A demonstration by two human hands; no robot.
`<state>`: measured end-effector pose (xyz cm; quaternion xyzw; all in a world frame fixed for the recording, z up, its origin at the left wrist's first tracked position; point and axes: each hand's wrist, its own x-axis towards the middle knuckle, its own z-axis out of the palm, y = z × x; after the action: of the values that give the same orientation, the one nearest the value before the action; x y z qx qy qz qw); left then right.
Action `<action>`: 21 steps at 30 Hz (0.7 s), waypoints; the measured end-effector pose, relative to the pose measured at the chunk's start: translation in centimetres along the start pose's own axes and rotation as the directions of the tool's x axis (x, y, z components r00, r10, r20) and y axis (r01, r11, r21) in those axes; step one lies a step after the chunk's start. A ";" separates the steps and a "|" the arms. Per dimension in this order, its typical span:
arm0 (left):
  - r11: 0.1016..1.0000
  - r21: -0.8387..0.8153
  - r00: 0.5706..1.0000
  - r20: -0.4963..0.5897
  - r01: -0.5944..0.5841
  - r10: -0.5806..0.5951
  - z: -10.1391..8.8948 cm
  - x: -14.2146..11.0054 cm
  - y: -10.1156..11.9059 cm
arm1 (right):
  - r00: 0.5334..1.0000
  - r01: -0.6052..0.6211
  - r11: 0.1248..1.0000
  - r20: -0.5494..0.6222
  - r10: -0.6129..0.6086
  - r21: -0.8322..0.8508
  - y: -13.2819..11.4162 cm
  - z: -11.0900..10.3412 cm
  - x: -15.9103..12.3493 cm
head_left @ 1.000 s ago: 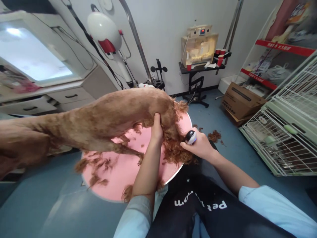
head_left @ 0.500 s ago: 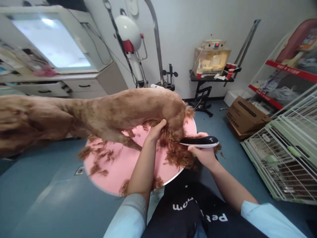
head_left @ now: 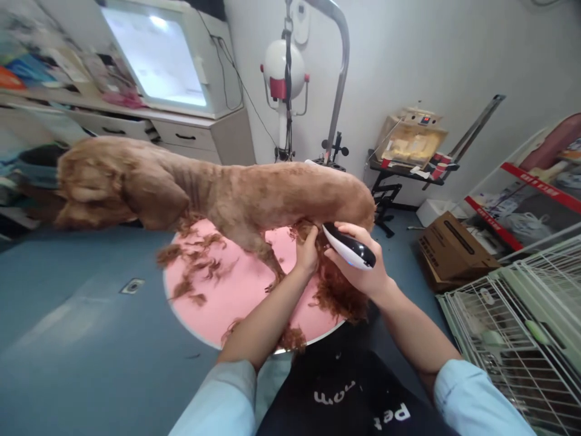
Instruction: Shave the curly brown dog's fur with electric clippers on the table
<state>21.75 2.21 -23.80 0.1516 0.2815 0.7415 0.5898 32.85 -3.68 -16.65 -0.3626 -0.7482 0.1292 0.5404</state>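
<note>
A brown dog (head_left: 254, 194) with a close-shorn back stands on a round pink grooming table (head_left: 236, 297), head to the left. My left hand (head_left: 307, 251) is closed on the dog's hind leg under its belly. My right hand (head_left: 358, 269) grips a black and white hair clipper (head_left: 348, 245), its head pressed against the dog's rear flank. Curly uncut fur hangs on the hind legs below both hands.
Clumps of cut fur (head_left: 195, 266) lie on the pink table. A stand dryer (head_left: 284, 79) and a curved metal arm (head_left: 340, 72) rise behind it. White wire cages (head_left: 521, 327) stand at the right, a cardboard box (head_left: 454, 248) on the blue floor, cabinets (head_left: 181, 130) at the back left.
My view has swung left, so the dog's head shows now. The clipper has turned from level to tilted up against the rear flank. My left hand keeps its hold under the belly.
</note>
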 end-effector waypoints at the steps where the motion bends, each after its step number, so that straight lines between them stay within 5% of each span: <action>1: 1.000 0.014 1.000 -0.009 -0.004 0.005 0.0 0.1 0.0 | 1.000 0.014 1.000 0.000 -0.014 -0.014 0.0 0.0 0.0; 6: 0.988 0.054 0.989 0.030 -0.143 0.142 0.5 0.1 0.1 | 0.977 0.091 0.988 -0.181 -0.113 -0.125 0.8 -0.3 0.1; 11: 0.989 0.088 0.993 0.026 -0.120 0.118 0.1 -0.3 -0.2 | 0.991 0.114 0.993 0.076 -0.111 -0.040 1.5 0.1 -0.4; 16: 0.994 0.068 0.995 0.042 -0.090 0.087 -0.1 -0.6 -0.1 | 0.978 0.112 0.989 -0.168 -0.128 -0.099 1.5 0.2 0.4; 21: 0.996 -0.084 1.000 0.009 0.015 -0.015 0.9 -0.7 0.9 | 0.989 0.053 0.998 0.137 -0.048 -0.032 1.6 0.6 0.5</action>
<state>21.66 1.63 -22.48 0.1277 0.2487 0.7476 0.6025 32.87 -2.08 -17.52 -0.3434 -0.7945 0.1264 0.4846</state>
